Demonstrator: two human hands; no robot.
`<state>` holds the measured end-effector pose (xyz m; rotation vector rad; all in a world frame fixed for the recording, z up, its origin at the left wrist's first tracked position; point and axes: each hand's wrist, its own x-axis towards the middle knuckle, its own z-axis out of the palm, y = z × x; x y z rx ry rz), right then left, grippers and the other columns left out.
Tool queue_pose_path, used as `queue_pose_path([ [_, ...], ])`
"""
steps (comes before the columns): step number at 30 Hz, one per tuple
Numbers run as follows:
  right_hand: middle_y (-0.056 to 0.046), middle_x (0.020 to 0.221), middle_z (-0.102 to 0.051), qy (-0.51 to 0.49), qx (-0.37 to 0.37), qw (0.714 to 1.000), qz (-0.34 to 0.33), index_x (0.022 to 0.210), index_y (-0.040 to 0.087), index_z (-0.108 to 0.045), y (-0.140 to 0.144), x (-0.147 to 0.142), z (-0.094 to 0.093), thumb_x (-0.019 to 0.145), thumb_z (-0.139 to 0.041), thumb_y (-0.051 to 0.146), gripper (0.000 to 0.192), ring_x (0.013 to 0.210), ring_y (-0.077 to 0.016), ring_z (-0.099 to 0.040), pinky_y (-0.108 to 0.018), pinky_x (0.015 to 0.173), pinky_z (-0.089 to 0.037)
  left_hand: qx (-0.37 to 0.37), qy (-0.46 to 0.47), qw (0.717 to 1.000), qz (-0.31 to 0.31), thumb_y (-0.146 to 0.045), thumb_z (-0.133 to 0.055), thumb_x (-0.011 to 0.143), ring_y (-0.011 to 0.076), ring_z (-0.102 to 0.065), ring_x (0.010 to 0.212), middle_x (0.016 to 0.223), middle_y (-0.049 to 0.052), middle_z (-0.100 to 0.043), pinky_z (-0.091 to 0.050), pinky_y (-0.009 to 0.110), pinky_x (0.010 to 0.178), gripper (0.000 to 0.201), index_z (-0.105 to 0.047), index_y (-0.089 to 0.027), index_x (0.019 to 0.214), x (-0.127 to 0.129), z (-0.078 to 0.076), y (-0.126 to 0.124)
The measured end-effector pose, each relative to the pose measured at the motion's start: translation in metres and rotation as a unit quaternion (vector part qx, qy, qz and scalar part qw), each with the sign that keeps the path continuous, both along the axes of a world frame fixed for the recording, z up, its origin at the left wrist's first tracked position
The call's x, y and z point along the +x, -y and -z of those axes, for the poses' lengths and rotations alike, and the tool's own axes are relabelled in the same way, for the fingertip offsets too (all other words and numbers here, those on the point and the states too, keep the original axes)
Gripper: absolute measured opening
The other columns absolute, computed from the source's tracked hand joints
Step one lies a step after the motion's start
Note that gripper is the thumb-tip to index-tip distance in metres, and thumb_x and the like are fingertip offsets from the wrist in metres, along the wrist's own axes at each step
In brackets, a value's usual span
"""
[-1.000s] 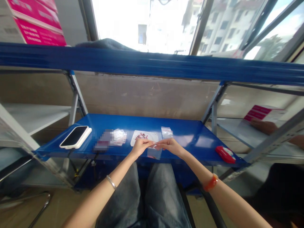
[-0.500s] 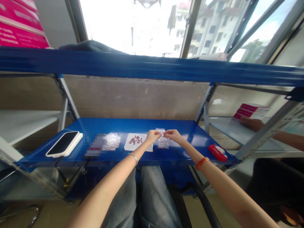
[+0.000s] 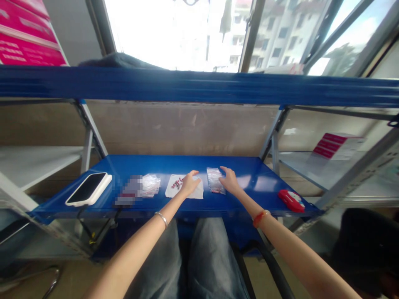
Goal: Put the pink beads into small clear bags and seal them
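My left hand (image 3: 189,183) is over the right part of a white sheet (image 3: 197,193), thumb and fingers apart, holding nothing that I can see. Small dark-red pieces (image 3: 177,183) lie scattered on that sheet, some hidden behind the hand. At the right edge of a stack of clear plastic bags (image 3: 215,181) is my right hand (image 3: 229,180), its fingers spread and nothing visible in them. Whether it touches the bags I cannot tell. Another pile of clear bags (image 3: 151,185) lies left of the sheet.
A phone (image 3: 88,189) on a white block lies at the left of the blue table (image 3: 187,164). A red case (image 3: 291,201) sits near the right end. The blue shelf beam (image 3: 199,87) crosses above. A pink-and-white box (image 3: 338,146) stands on the right side shelf.
My hands have parted: the left moved left from the bags to the white sheet, and the right opened beside the bags. Another person's hand has left the box at right.
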<state>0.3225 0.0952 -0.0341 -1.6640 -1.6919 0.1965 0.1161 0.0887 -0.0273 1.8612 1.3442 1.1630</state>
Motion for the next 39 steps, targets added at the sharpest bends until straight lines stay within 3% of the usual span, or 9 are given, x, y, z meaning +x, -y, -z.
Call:
queue_pose_path([
  [6,-0.014,0.118,-0.057,0.118,0.083,0.989,-0.035,0.118,0.014,-0.058,0.02,-0.03,-0.008,0.072,-0.048,0.008,0.047,0.112,-0.0278,-0.047,-0.043,0.094,-0.04,0.067,-0.06,0.991,-0.095,-0.008,-0.048,0.075,0.0274,-0.053,0.112,0.11,0.014,-0.064,-0.036,0.045,0.1,0.027,-0.064,-0.013,0.096,-0.091,0.006,0.032],
  [10,-0.013,0.113,-0.059,0.122,0.098,0.979,-0.134,0.111,0.017,-0.061,0.043,-0.07,-0.012,0.076,-0.045,0.006,0.041,0.107,-0.0255,-0.05,-0.043,0.092,-0.041,0.151,-0.259,0.934,-0.196,-0.008,-0.043,0.076,0.03,-0.052,0.114,0.112,0.016,-0.064,-0.037,0.045,0.099,0.034,-0.063,-0.011,0.103,-0.134,0.017,0.044],
  [13,-0.012,0.106,-0.062,0.097,0.091,0.967,-0.217,0.105,0.016,-0.064,0.067,-0.102,-0.013,0.077,-0.046,0.006,0.035,0.102,-0.0235,-0.053,-0.039,0.089,-0.044,0.156,-0.321,0.906,-0.227,-0.01,-0.04,0.08,0.0306,-0.055,0.11,0.108,0.018,-0.065,-0.038,0.045,0.097,0.035,-0.063,-0.01,0.106,-0.147,0.026,0.051],
  [18,-0.01,0.096,-0.066,0.049,0.056,0.945,-0.317,0.096,0.017,-0.068,0.102,-0.131,-0.008,0.079,-0.048,0.007,0.027,0.093,-0.0211,-0.057,-0.035,0.084,-0.046,0.165,-0.338,0.901,-0.215,-0.013,-0.036,0.084,0.0269,-0.062,0.091,0.094,0.014,-0.07,-0.04,0.042,0.093,0.035,-0.064,-0.013,0.105,-0.153,0.034,0.06],
  [23,-0.009,0.093,-0.069,-0.06,-0.029,0.945,-0.32,0.092,0.017,-0.07,0.112,-0.133,-0.008,0.08,-0.051,0.014,0.023,0.091,-0.0216,-0.061,-0.036,0.083,-0.047,0.173,-0.293,0.91,-0.237,-0.018,-0.043,0.084,0.0263,-0.064,0.086,0.088,0.012,-0.072,-0.045,0.038,0.087,0.028,-0.067,-0.015,0.099,-0.158,0.032,0.068],
  [26,-0.009,0.092,-0.07,-0.171,-0.12,0.929,-0.305,0.09,0.017,-0.071,0.107,-0.134,-0.01,0.08,-0.055,0.026,0.021,0.089,-0.0228,-0.063,-0.037,0.08,-0.048,0.174,-0.224,0.923,-0.259,-0.021,-0.046,0.084,0.0275,-0.065,0.088,0.093,0.012,-0.071,-0.049,0.037,0.079,0.028,-0.066,-0.014,0.103,-0.159,0.025,0.077],
  [30,-0.008,0.088,-0.071,-0.305,-0.199,0.88,-0.307,0.094,0.015,-0.069,0.101,-0.146,-0.019,0.077,-0.058,0.047,0.038,0.08,-0.0204,-0.065,-0.033,0.071,-0.051,0.229,-0.14,0.925,-0.268,-0.025,-0.049,0.085,0.0244,-0.067,0.087,0.095,0.011,-0.072,-0.05,0.034,0.079,0.026,-0.065,-0.016,0.104,-0.148,0.004,0.094],
  [35,-0.009,0.089,-0.069,-0.389,-0.238,0.826,-0.332,0.095,0.014,-0.067,0.1,-0.161,-0.043,0.074,-0.058,0.055,0.047,0.075,-0.0174,-0.065,-0.026,0.06,-0.051,0.299,-0.097,0.935,-0.163,-0.023,-0.053,0.084,0.0195,-0.066,0.089,0.097,0.006,-0.071,-0.049,0.032,0.086,0.021,-0.066,-0.021,0.1,-0.12,-0.024,0.119],
  [39,-0.006,0.084,-0.069,-0.382,-0.228,0.82,-0.36,0.082,0.017,-0.068,0.104,-0.155,-0.057,0.071,-0.062,0.053,0.038,0.073,-0.0165,-0.065,-0.025,0.059,-0.051,0.303,-0.096,0.942,-0.106,-0.021,-0.053,0.084,0.0193,-0.066,0.087,0.094,0.006,-0.072,-0.05,0.032,0.086,0.021,-0.066,-0.021,0.1,-0.105,-0.033,0.131],
])
